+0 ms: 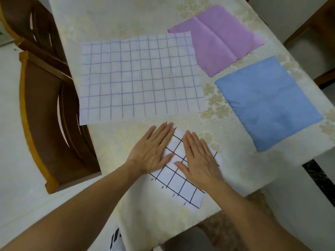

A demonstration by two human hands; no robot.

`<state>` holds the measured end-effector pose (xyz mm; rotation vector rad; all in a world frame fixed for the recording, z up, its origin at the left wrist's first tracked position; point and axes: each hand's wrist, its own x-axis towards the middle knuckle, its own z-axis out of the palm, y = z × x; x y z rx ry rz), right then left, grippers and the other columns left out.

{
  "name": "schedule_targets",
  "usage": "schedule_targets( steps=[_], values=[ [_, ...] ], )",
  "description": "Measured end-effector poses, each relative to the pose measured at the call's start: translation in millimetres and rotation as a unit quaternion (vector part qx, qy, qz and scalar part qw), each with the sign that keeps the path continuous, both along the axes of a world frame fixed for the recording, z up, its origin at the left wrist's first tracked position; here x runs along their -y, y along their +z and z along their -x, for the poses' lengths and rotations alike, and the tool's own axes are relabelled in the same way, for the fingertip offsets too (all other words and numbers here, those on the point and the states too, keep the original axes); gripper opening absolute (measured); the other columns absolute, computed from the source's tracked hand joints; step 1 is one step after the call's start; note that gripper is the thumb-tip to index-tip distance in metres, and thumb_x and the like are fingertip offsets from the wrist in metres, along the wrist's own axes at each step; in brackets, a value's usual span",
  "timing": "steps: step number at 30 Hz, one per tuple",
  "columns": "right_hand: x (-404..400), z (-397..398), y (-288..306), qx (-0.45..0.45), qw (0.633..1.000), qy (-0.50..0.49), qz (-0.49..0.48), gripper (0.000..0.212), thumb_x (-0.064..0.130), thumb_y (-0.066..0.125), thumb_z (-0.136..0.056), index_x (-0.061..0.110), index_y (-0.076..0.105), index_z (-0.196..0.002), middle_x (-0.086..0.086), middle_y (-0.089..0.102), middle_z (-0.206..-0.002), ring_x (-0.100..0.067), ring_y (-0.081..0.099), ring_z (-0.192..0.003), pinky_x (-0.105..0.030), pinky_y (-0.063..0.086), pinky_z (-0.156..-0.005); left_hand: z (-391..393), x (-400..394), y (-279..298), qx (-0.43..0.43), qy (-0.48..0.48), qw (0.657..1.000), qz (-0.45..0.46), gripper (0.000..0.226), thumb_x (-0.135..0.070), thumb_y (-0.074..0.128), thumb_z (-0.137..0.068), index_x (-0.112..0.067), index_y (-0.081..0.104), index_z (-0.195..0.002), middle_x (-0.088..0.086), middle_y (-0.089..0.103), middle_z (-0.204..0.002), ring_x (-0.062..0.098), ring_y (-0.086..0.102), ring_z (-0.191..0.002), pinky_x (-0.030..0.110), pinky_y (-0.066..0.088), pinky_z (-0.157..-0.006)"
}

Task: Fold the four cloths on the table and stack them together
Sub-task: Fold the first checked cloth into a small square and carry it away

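A folded white cloth with a black grid [178,182] lies near the table's front edge. My left hand [154,151] and my right hand [198,157] both press flat on it, fingers straight, side by side. Farther back a large white cloth with a pale blue grid [139,77] lies spread out flat. At the back right a purple cloth [221,38] lies unfolded, its corner tucked under the large grid cloth. In front of the purple one, at the right, lies a blue cloth [268,102], also spread flat.
The table wears a cream floral tablecloth [116,142]. Two wooden chairs [50,109] stand along the table's left side. Another chair's frame shows at the far right. The table's right edge runs close to the blue cloth.
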<state>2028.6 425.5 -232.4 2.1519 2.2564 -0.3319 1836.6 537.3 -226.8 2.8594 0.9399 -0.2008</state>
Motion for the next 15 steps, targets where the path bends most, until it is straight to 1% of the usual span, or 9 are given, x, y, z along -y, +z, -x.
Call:
schedule_targets(
  steps=[3, 8, 12, 15],
  values=[
    [6.0, -7.4, -3.1, 0.021, 1.0, -0.01, 0.006, 0.085, 0.066, 0.019, -0.102, 0.003, 0.008, -0.158, -0.013, 0.002, -0.168, -0.024, -0.001, -0.155, -0.047, 0.017, -0.124, 0.4, -2.0, -3.6, 0.009, -0.004, 1.0, 0.002, 0.078, -0.061, 0.017, -0.101, -0.012, -0.006, -0.158, 0.007, -0.008, -0.167, 0.02, -0.009, -0.154, 0.046, 0.011, -0.125],
    [12.6, -8.1, -0.4, 0.012, 0.999, -0.049, 0.001, 0.087, 0.066, 0.025, -0.101, 0.001, 0.012, -0.158, -0.014, 0.006, -0.167, -0.026, 0.002, -0.155, -0.05, 0.02, -0.123, 0.6, -3.4, -2.0, 0.023, -0.012, 1.0, 0.001, 0.08, -0.06, 0.027, -0.101, -0.012, 0.0, -0.159, 0.007, -0.003, -0.167, 0.021, -0.004, -0.154, 0.049, 0.013, -0.123],
    [17.2, 15.0, 10.0, -0.003, 0.996, -0.084, 0.001, 0.092, 0.069, 0.025, -0.098, 0.001, 0.01, -0.158, -0.016, 0.002, -0.167, -0.028, 0.0, -0.155, -0.051, 0.016, -0.124, -3.5, -5.3, 2.7, 0.055, -0.067, 0.996, 0.002, 0.081, -0.058, 0.035, -0.1, -0.008, 0.01, -0.158, 0.011, 0.005, -0.167, 0.025, 0.002, -0.154, 0.046, 0.014, -0.124],
    [32.9, 32.3, 7.4, -0.005, 0.994, -0.109, 0.019, 0.093, 0.072, 0.024, -0.098, 0.003, 0.007, -0.158, -0.015, -0.001, -0.167, -0.028, -0.002, -0.155, -0.051, 0.015, -0.124, -1.1, -1.3, -1.1, 0.042, -0.086, 0.995, 0.013, 0.08, -0.058, 0.033, -0.1, -0.01, 0.008, -0.159, 0.012, 0.002, -0.167, 0.025, 0.0, -0.154, 0.046, 0.017, -0.123]
  ],
)
